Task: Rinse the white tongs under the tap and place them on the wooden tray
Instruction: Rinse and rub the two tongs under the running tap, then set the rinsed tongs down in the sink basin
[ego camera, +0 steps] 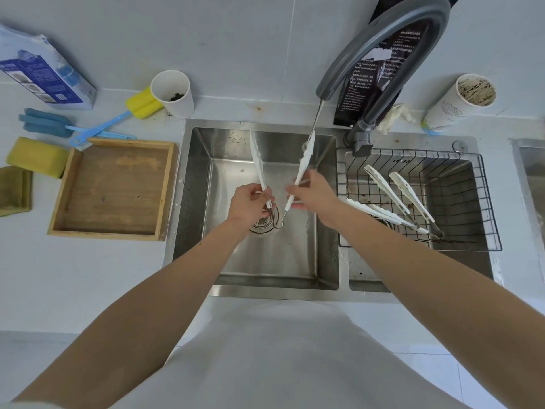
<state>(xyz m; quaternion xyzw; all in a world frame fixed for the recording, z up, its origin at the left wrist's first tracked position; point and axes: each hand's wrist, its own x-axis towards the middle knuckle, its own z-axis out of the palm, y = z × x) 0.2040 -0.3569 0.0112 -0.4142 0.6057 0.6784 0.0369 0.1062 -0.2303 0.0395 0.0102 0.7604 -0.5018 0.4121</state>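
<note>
**Now Rinsing: Tongs Spread Wide Under the Tap**

Deep in the big steel sink (224, 261), over the drain, held up: one pair of white tongs (303, 163), opened into a wide V. Joined end low and close to the body, both tips pointing up and away toward the wall. Left arm of the V pinched in the left hand (250, 202), fingers shut around it near the bottom. Right arm pinched the same way in the right hand (312, 191), with its tip right under the thin stream from the grey tap (383, 48). Left tip off to the side of the water, not under it yet.

Off to the left on the counter: the wooden tray (63, 199), bare inside. Nearer the left hand, so probably a swing leftward once rinsing is done.

More white tongs in the wire basket (489, 202) on the right.

Writing: small white print on the dark bag (371, 84) behind the tap, too tiny to read. Blue box (44, 75) far left, print also too small. Pale logo on the paper cup (454, 107), not readable.
</note>
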